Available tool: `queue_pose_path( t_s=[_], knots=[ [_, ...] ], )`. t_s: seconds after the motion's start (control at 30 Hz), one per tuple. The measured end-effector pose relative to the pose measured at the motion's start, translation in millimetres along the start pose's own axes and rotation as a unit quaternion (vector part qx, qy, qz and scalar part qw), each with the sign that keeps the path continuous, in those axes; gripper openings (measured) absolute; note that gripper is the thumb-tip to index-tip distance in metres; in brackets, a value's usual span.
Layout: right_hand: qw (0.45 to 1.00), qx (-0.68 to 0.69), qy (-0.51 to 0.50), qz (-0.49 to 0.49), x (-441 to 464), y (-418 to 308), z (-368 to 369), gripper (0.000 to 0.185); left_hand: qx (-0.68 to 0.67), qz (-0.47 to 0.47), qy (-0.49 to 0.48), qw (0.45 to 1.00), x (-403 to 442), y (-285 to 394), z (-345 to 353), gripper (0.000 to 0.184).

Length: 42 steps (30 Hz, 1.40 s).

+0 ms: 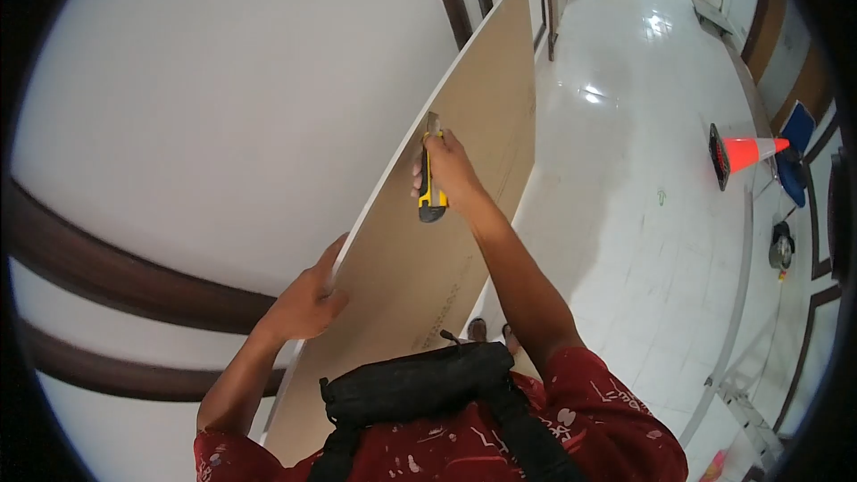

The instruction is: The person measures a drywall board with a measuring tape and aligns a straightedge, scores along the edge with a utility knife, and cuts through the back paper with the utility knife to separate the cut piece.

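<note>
A large drywall sheet (pixel 486 98) with a tan paper face and a white edge stands upright on its long side, close to the wall. My left hand (pixel 308 302) grips its top edge, thumb on the tan face and fingers behind. Farther along, my right hand (pixel 455 170) is closed around a yellow and black utility knife (pixel 432 201). The knife's blade (pixel 433 120) is out and points toward the top edge; whether it touches the paper I cannot tell. Faint printed marks run along the sheet's lower part.
A white wall (pixel 223 80) with dark curved trim (pixel 134 268) rises on the left. Glossy white floor (pixel 616 214) stretches along the right. An orange traffic cone (pixel 745 154) lies on its side beside a blue chair (pixel 793 156). A metal ladder (pixel 750 424) is at lower right.
</note>
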State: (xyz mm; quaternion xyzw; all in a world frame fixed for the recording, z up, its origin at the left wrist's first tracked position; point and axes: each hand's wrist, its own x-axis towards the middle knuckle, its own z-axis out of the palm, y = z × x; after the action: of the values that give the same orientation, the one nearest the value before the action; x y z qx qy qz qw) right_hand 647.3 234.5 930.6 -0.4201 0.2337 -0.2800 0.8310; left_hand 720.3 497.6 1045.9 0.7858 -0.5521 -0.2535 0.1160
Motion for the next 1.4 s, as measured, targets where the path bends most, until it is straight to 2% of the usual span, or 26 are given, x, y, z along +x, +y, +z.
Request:
queue_pose_path(
  t_s=[0.13, 0.3, 0.4, 0.6, 0.7, 0.87, 1.2, 1.23, 1.4],
  knots=[
    [0.999, -0.005, -0.038, 0.016, -24.7, 25.0, 5.5, 0.021, -0.009, -0.057, 0.005, 0.998, -33.9, -9.6, 23.7, 0.078],
    [0.999, 0.006, -0.041, 0.025, -31.3, 29.7, 4.3, 0.02, -0.043, -0.057, 0.005, 0.997, -53.6, -8.5, 31.5, 0.081],
    [1.0, -0.002, -0.023, 0.015, -26.3, 36.5, 5.3, 0.02, -0.017, -0.094, -0.007, 0.995, -62.5, -11.9, 36.2, 0.082],
    [0.999, -0.009, -0.037, -0.003, -30.8, 38.2, 11.5, 0.023, -0.041, -0.091, -0.019, 0.995, -93.2, -19.1, 27.7, 0.083],
    [1.0, -0.003, -0.025, -0.009, -38.3, 43.9, 29.8, 0.023, -0.083, -0.028, -0.03, 0.996, -114.3, -27.6, 22.5, 0.085],
    [1.0, -0.017, 0.001, 0.002, -62.4, 49.4, 42.4, 0.023, -0.093, -0.008, -0.034, 0.995, -129.5, -36.5, 28.3, 0.085],
    [1.0, 0.001, 0.002, 0.003, -89.6, 68.7, 54.2, 0.023, -0.039, -0.089, -0.02, 0.995, -170.3, -33.1, 36.3, 0.089],
    [1.0, 0.011, 0.0, 0.001, -78.6, 73.5, 50.0, 0.023, -0.016, -0.047, 0.011, 0.999, -172.1, -41.0, 40.6, 0.089],
    [1.0, 0.008, -0.003, 0.015, -80.3, 76.2, 58.9, 0.023, -0.025, -0.093, 0.001, 0.995, -183.8, -46.6, 37.1, 0.088]
  ],
)
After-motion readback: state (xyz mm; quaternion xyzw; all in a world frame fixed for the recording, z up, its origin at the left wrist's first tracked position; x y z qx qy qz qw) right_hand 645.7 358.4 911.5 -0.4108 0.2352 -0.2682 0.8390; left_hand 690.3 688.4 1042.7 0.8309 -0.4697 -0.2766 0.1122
